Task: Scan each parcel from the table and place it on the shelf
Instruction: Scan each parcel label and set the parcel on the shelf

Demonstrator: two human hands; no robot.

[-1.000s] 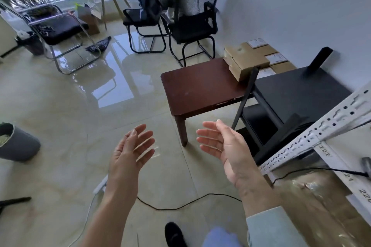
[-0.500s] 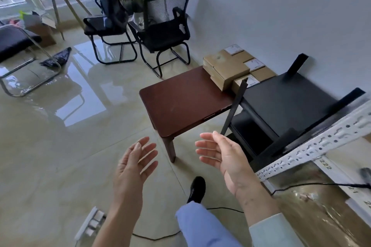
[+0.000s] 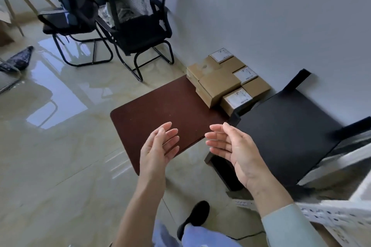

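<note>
Glossy beige floor tiles fill the left of the view, with two black mesh chairs against the grey wall far beyond the fingertips. Nearer, a dark brown table lies directly under and ahead of both hands, its top bare except at the far right corner. The left hand hovers over the near edge of the table with palm turned inward and fingers spread and loose, holding nothing; the right hand mirrors it just across a gap, fingers straight and apart, also empty. Held facing each other this way, they look set to close on the two sides of a box, so I judge the step in hand to be the reach for a parcel. The parcels sit beyond the right fingertips, at the table's far corner against the wall: several plain brown cardboard boxes packed touching one another, three showing white printed labels on top, too small to read. They look light and rigid, easy to lift by their sides. Right of the right hand is a low black shelf, and at the lower right a white perforated metal rack, blurred. No scanner is visible.
</note>
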